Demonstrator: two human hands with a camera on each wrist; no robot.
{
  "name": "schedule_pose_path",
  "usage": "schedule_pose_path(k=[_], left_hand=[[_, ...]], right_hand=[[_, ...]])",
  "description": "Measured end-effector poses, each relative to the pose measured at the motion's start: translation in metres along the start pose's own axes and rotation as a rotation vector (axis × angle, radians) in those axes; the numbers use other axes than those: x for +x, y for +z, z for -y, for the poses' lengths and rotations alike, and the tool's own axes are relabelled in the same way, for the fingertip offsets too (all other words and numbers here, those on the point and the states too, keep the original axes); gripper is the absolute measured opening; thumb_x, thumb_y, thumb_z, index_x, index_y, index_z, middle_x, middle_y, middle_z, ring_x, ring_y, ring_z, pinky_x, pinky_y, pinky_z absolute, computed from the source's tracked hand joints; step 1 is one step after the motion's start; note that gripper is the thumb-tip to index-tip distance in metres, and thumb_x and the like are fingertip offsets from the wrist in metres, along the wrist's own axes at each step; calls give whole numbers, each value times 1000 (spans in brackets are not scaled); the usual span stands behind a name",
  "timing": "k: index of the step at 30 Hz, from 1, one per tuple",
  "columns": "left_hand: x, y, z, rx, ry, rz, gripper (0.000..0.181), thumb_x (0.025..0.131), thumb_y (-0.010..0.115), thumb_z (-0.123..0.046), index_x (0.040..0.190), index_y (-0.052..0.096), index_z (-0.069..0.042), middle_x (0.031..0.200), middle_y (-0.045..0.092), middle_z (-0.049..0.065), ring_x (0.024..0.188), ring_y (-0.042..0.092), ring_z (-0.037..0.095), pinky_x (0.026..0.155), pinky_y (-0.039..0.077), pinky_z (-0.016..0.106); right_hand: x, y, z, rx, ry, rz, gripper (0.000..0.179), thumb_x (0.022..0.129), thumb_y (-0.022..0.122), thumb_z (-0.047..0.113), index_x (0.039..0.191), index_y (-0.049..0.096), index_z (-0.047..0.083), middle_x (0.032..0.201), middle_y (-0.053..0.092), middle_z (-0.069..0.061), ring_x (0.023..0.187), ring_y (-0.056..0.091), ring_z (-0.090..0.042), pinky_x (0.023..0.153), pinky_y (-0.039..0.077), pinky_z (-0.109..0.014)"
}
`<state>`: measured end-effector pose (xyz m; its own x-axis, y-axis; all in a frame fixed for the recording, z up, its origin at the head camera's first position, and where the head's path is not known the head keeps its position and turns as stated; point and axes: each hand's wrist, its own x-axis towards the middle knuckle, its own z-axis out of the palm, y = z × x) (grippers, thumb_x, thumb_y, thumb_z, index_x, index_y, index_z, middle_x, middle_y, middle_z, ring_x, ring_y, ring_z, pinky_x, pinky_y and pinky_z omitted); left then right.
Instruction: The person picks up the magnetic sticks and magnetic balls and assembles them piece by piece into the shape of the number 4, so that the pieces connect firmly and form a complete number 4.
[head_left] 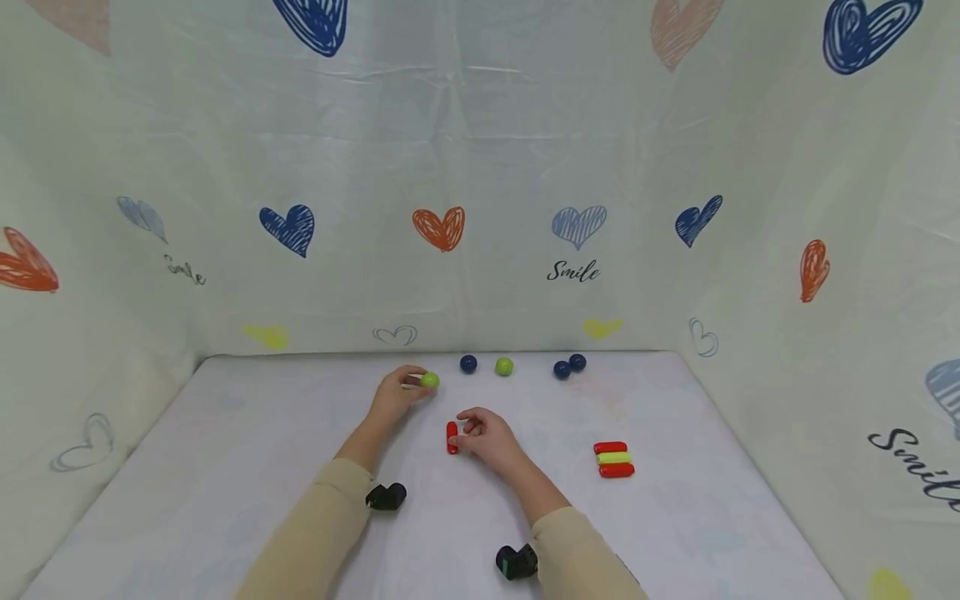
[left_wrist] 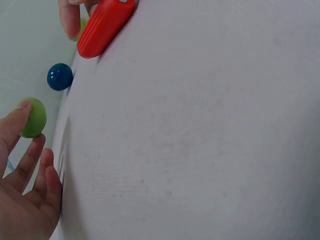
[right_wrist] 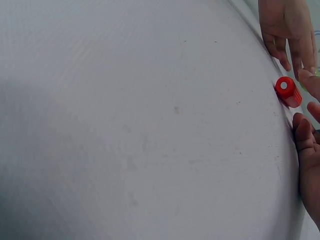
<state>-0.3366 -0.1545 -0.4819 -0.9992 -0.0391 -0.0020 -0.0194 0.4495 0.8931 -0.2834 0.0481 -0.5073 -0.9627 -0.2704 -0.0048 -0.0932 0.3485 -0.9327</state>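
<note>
My left hand [head_left: 396,395] pinches a lime-green ball [left_wrist: 35,118] between thumb and fingertips, near the table's far edge. In the left wrist view its other fingers are spread below the ball. A red ribbed cylinder with rounded ends [head_left: 452,437] lies on the table, one end showing a pale round spot in the right wrist view. Beside it is my right hand [head_left: 491,440], thumb tip right at the cylinder and fingers loosely bent. In the right wrist view, the fingers [right_wrist: 303,131] stand apart from the red cylinder [right_wrist: 288,92].
Along the far edge sit a dark blue ball [head_left: 468,363], another green ball [head_left: 504,367] and two more blue balls [head_left: 562,370]. To the right, two red cylinders [head_left: 617,471] lie side by side with a yellow cylinder [head_left: 614,457] between them. A heart-printed cloth [head_left: 510,167] hangs behind the table.
</note>
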Motion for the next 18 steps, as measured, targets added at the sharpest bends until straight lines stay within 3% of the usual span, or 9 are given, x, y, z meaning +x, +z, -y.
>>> schedule_pose_path(k=[7,18], left_hand=[[-9,7,-3,-10,5,9,38,85,75,-9,120,63,-3,113,63,18,105,60,34,86,52,45],[-15,15,3,28,38,77,37,84,77,-11,118,65,-2,103,67,12,98,63,29,87,51,44]], right_hand=[[1,1,0,-17,3,7,37,82,78,12,115,65,2,85,56,-1,68,50,-11,58,44,-21],[2,0,0,-25,17,12,37,80,79,13,114,65,3,82,56,0,67,49,-12,57,42,-21]])
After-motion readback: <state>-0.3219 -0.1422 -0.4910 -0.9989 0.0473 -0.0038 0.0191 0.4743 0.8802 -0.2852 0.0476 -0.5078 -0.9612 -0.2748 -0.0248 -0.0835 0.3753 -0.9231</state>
